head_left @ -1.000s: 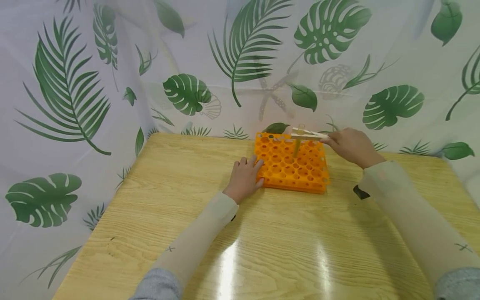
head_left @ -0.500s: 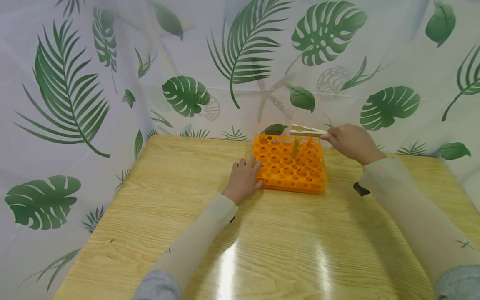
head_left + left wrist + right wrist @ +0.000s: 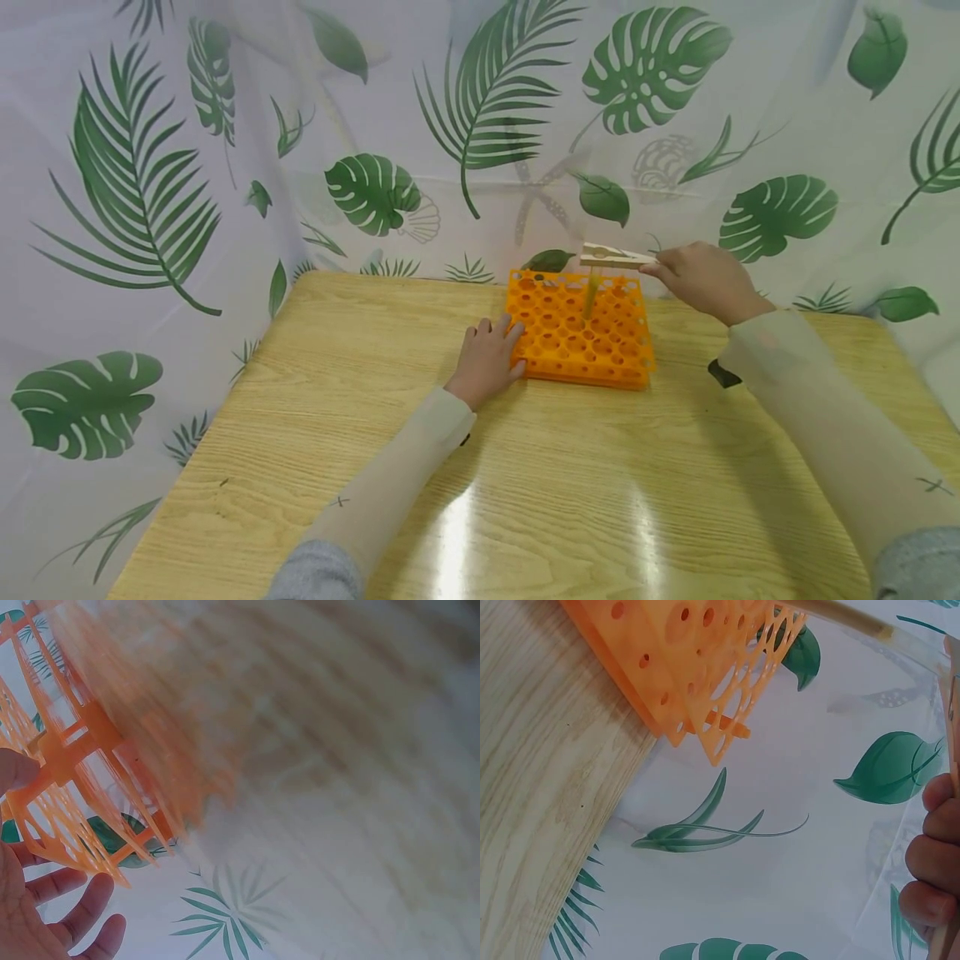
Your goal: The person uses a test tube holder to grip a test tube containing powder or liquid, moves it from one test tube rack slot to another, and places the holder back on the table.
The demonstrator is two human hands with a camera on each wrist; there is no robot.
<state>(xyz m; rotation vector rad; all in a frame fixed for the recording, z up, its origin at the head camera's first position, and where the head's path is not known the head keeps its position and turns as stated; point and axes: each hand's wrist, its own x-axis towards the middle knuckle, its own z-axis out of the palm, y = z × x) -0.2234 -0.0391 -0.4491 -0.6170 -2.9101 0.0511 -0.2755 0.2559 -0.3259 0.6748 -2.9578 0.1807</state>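
Observation:
My right hand [image 3: 701, 279] grips a wooden test tube clamp [image 3: 615, 257] by its handle end; the curled fingers show in the right wrist view. At the clamp's other end a test tube [image 3: 591, 300] with yellow liquid stands nearly upright over the orange test tube rack [image 3: 577, 367]. Its lower end meets a hole of the rack in the head view; how deep it sits is hidden. My left hand [image 3: 486, 358] holds the rack's left end, thumb at the front and fingers farther back. In the left wrist view the thumb lies against the orange frame [image 3: 82, 742].
The rack stands near the back edge of a wooden table [image 3: 360, 492]. Behind it hangs a white cloth [image 3: 450, 108] printed with green leaves. A dark strap piece [image 3: 723, 375] shows under the right sleeve.
The clamp in my right hand has risen a little. The tube's top, which stuck up above the clamp a second ago, no longer shows there. My left hand and the rack stay put.

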